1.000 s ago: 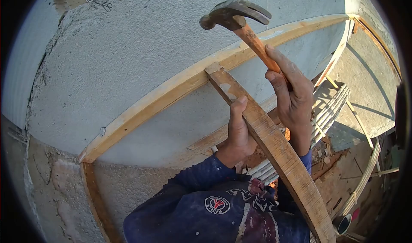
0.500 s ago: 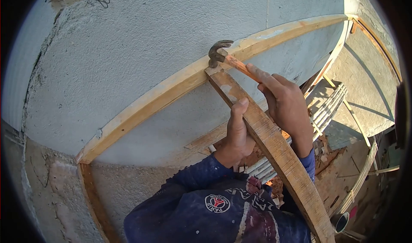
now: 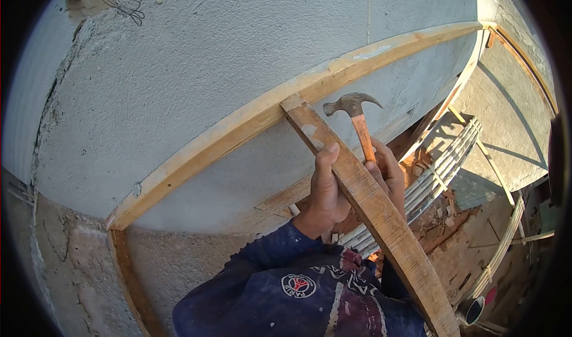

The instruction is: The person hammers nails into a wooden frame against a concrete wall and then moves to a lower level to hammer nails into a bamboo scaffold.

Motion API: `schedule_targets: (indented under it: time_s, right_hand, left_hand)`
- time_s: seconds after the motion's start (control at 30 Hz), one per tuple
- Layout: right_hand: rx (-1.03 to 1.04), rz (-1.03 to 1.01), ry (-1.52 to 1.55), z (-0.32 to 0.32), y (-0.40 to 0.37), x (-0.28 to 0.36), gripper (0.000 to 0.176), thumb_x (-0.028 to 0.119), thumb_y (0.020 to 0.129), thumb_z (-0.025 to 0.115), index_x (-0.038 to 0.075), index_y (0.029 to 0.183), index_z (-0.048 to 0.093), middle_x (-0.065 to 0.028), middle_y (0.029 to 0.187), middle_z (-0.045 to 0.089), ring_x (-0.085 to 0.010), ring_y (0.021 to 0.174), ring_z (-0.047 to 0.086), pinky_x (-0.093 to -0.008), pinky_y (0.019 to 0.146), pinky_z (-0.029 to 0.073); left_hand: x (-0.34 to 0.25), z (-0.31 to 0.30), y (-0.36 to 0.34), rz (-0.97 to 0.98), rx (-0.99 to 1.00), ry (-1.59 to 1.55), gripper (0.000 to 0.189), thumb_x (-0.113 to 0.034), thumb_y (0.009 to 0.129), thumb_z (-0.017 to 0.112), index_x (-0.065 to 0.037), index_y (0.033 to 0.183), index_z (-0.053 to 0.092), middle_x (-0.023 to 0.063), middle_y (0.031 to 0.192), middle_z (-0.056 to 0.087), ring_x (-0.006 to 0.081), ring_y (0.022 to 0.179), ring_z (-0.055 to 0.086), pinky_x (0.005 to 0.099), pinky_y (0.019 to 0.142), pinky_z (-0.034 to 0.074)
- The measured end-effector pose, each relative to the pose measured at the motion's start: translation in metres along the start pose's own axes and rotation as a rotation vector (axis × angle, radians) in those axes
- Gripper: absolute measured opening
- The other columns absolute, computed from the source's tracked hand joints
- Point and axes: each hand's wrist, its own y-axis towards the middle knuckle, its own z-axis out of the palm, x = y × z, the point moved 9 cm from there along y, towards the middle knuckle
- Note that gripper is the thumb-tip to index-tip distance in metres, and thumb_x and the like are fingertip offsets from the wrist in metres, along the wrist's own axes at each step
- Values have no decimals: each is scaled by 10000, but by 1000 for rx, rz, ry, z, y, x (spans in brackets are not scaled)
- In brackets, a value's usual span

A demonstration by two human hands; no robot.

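A rough wooden plank (image 3: 381,209) slants from lower right up to a long wooden beam (image 3: 226,137) on the grey wall, its upper end meeting the beam's edge. My left hand (image 3: 326,188) grips the plank's left edge, thumb on top. On the plank's other side, my right hand (image 3: 390,173) is closed around the handle of a claw hammer (image 3: 353,106). The hammer head is raised beside the plank's upper end, apart from it. Part of my right hand is hidden behind the plank.
Bundled poles (image 3: 444,164) lie at the right, over rubble-strewn ground. A dark bucket (image 3: 473,311) stands at the lower right. Bent wire (image 3: 124,5) hangs at the top left. Another timber (image 3: 132,283) runs down the left wall.
The hammer head has moved off the plank's upper end, to the right and slightly down, and has turned. My right hand has lowered with it. My left hand keeps its hold on the plank.
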Motion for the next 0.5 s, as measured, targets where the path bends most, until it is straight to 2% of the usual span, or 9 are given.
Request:
schedule_targets:
  time_s: [0.07, 0.1, 0.17, 0.2, 0.4, 0.5]
  right_hand:
    - [-13, 92, 388, 13, -14, -45, 452, 257, 1047, 555, 63, 1452, 506, -38, 856, 641, -52, 735, 612, -244, 638, 502]
    - [-12, 91, 389, 20, -18, -58, 452, 257, 1047, 555, 63, 1452, 506, -38, 856, 641, -52, 735, 612, -244, 638, 502]
    - [2, 425, 743, 45, -35, -100, 388, 246, 1049, 549, 44, 1380, 534, -28, 826, 623, -41, 703, 603, -211, 628, 493]
    - [18, 480, 836, 53, -39, -107, 385, 250, 1048, 551, 42, 1372, 538, -26, 829, 621, -41, 700, 597, -209, 620, 487]
    - [160, 498, 1172, 78, -51, -112, 374, 273, 1042, 559, 25, 1322, 557, -14, 851, 607, -37, 685, 565, -196, 576, 447]
    - [201, 488, 1257, 82, -53, -113, 373, 285, 1039, 563, 16, 1297, 567, -9, 862, 600, -36, 677, 548, -189, 554, 427]
  left_hand:
    - [4, 2, 2, -23, 177, 63, 594, -659, 875, 558, -79, 1001, 572, 53, 868, 593, 172, 776, 644, 362, 692, 570]
    - [5, 3, 3, -21, 176, 64, 594, -659, 875, 558, -79, 1001, 572, 53, 868, 593, 172, 776, 644, 362, 692, 570]
    - [7, -7, 4, -23, 39, 16, 618, -678, 852, 586, -73, 975, 584, 60, 844, 602, 178, 763, 646, 371, 686, 566]
    - [6, -5, 3, -22, 42, 20, 618, -678, 852, 586, -73, 975, 584, 60, 844, 602, 178, 763, 646, 371, 686, 566]
    - [9, -10, 4, -44, 7, 16, 627, -689, 831, 608, -72, 940, 588, 62, 806, 600, 187, 739, 643, 371, 672, 559]
    - [10, -6, 3, -56, 27, 23, 641, -697, 830, 603, -68, 951, 581, 68, 854, 598, 193, 769, 638, 377, 683, 556]
